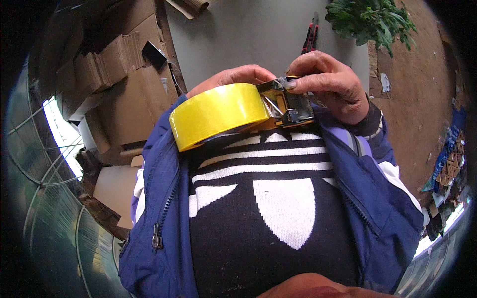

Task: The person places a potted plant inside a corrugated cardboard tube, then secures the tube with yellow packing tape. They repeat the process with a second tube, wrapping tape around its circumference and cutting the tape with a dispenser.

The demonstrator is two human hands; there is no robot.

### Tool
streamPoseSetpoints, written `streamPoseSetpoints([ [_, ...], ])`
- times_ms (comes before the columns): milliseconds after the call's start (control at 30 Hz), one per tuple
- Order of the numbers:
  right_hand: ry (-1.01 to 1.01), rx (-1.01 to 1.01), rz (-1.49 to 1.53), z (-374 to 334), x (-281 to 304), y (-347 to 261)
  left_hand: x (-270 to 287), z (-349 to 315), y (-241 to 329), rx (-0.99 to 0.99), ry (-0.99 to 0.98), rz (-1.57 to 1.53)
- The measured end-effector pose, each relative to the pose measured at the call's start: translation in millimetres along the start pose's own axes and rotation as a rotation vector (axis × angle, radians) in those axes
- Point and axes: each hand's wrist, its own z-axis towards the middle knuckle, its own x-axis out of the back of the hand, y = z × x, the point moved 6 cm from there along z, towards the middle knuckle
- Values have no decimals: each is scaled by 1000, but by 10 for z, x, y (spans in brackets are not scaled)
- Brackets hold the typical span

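A large roll of yellow packing tape (218,113) sits in a tape dispenser (293,110) with black and orange parts, close in front of my chest. My left hand (231,78) is wrapped round the far side of the roll and supports it; most of its fingers are hidden behind the tape. At the dispenser's far end, my right hand (332,84) has thumb and forefinger pinched on a clear strip of tape film (284,82). The film also stretches between the roll and the dispenser's frame.
Beyond my hands is a grey table (238,37), with a red and black utility knife (310,34) on it. A leafy green bunch (370,21) lies at its far right corner. Stacked cardboard (112,59) and a dark flat object (154,55) are on the left. Brown ground (415,89) lies to the right.
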Motion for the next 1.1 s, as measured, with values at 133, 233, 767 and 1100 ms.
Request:
streamPoseSetpoints([
  [133,19,-42,-69,-51,49,-17,8,42,16,-1,-20,-29],
  [233,136,-43,-89,-70,124,-42,37,49,51,-18,-8,14],
  [767,287,-342,-145,-124,-76,18,-40,-115,179,-115,109,107],
  [1100,238,226,-788,87,-280,-438,-24,-227,281,-219,118,199],
])
